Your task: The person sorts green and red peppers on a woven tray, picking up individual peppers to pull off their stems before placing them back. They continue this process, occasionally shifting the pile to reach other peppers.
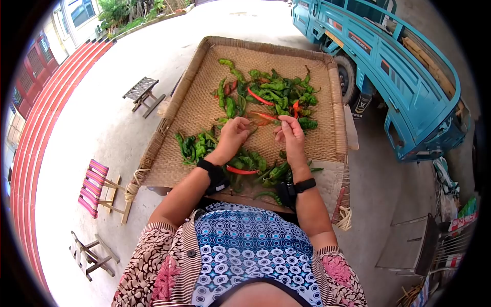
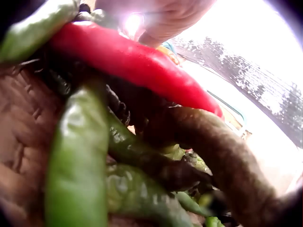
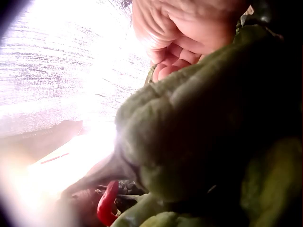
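Note:
Green and red chili peppers (image 1: 276,92) lie in loose piles on a woven tray (image 1: 327,138). My left hand (image 1: 233,137) is over the tray's middle, fingers bent, with a slim green chili pepper (image 1: 252,131) at its fingertips. Just right of it, my right hand (image 1: 291,137) has curled fingers. Between its thumb and fingers it pinches a thin greenish stem (image 3: 151,74), seen in the right wrist view. An orange-red chili pepper (image 1: 263,117) shows between the hands. Close to the left wrist camera lies a glossy red chili pepper (image 2: 137,61), partly covering darker ones.
A blue cargo tricycle (image 1: 388,77) stands beyond the tray at the right. To the left are a dark stool (image 1: 142,91), a pink striped folding stool (image 1: 93,187) and another small stool (image 1: 92,256). A chair (image 1: 422,245) stands at the lower right. Red-edged steps (image 1: 46,123) run along the left.

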{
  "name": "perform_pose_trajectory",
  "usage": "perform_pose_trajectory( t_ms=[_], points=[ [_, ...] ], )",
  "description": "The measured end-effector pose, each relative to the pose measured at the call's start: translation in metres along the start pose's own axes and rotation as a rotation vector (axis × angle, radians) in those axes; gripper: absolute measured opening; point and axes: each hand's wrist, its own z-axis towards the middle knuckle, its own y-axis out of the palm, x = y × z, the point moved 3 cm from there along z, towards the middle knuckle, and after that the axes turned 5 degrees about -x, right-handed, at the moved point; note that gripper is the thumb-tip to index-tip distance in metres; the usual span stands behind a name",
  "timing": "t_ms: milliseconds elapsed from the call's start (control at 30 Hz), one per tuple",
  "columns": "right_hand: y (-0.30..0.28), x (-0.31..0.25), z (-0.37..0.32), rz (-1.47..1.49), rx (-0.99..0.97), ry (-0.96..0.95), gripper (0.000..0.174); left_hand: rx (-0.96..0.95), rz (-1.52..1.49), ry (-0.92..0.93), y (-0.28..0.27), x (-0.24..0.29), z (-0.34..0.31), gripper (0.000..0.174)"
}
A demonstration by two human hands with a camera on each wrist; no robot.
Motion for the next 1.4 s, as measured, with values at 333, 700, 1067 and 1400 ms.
perform_pose_trajectory(
  t_ms=[333, 700, 1067, 1400],
  points=[
    [0.001, 0.000, -0.002, 0.016, -0.017, 0.148, 0.058, -0.245, 0.991, -0.138, -0.003, 0.014, -0.005, 0.032],
    [0.018, -0.008, -0.007, -0.288, -0.042, 0.160, 0.031, -0.174, 0.572, 0.117, 0.001, 0.038, -0.011, 0.022],
    [-0.004, 0.003, -0.001, 0.269, 0.106, 0.137, 0.023, -0.222, -0.674, -0.226, -0.013, 0.026, -0.001, 0.025],
    [-0.029, -0.009, 0.001, 0.516, 0.179, -0.008, 0.034, -0.415, -0.038, -0.074, 0.016, 0.034, 0.002, 0.040]
  ],
)
